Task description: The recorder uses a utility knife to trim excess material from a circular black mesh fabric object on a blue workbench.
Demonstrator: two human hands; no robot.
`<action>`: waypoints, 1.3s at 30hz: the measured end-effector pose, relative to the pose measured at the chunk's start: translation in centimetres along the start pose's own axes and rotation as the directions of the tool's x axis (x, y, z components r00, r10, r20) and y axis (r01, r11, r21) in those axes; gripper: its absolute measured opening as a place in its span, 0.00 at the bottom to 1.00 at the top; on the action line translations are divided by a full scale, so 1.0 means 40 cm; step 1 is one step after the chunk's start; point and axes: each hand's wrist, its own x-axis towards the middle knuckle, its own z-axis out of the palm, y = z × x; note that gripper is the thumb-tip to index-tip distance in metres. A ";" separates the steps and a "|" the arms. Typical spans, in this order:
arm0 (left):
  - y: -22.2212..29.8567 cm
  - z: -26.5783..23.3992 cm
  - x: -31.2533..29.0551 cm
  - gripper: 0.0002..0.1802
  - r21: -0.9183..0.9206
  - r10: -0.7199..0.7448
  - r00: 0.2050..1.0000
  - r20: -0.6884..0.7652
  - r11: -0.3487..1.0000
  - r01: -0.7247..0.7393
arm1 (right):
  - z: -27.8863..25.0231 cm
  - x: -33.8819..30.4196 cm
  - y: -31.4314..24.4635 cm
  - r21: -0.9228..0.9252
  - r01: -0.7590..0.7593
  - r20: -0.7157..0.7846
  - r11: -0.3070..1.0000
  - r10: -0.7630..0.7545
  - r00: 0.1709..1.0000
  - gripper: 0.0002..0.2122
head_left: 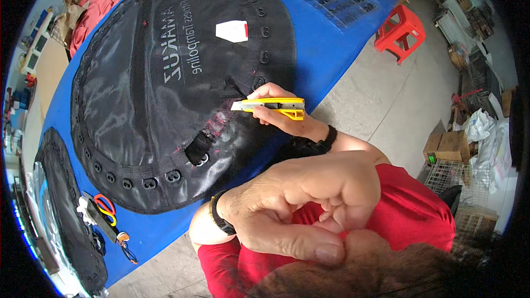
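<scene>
A large round black trampoline mat [138,94] lies spread out, with rings set along its rim and a small white label [231,31] on it. Near its right edge, my right hand [276,117] grips a yellow utility knife [281,103], blade out and pointing left over red marks [220,121] on the mat. A short black webbing strip [199,149] lies at the lower end of those marks. My left hand [301,201] is raised close to the view, away from the mat. Its fingers are curled, thumb near the fingertips; whether anything is pinched there is hidden.
The mat rests on a blue table [326,74]. At left are scissors [105,207] with red and yellow handles and another black ringed piece [63,209]. A clear sheet [331,0] lies at the far side. A red stool [401,34], cardboard box [446,146] and wire crates stand right.
</scene>
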 end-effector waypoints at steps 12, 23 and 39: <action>-0.046 -0.043 0.032 0.34 -0.078 0.322 0.909 0.265 0.947 -0.313 | 0.013 0.001 -0.022 -0.067 -0.057 -0.004 0.996 0.057 0.998 0.11; 0.025 -0.009 -0.092 0.24 0.188 -0.072 0.948 -0.311 0.973 0.135 | 0.002 0.004 -0.040 -0.127 -0.127 -0.033 0.984 0.124 0.992 0.12; -0.065 -0.094 -0.362 0.17 0.224 0.631 0.108 -0.768 0.107 0.969 | -0.010 0.005 -0.043 -0.137 -0.076 -0.026 0.988 0.073 0.997 0.12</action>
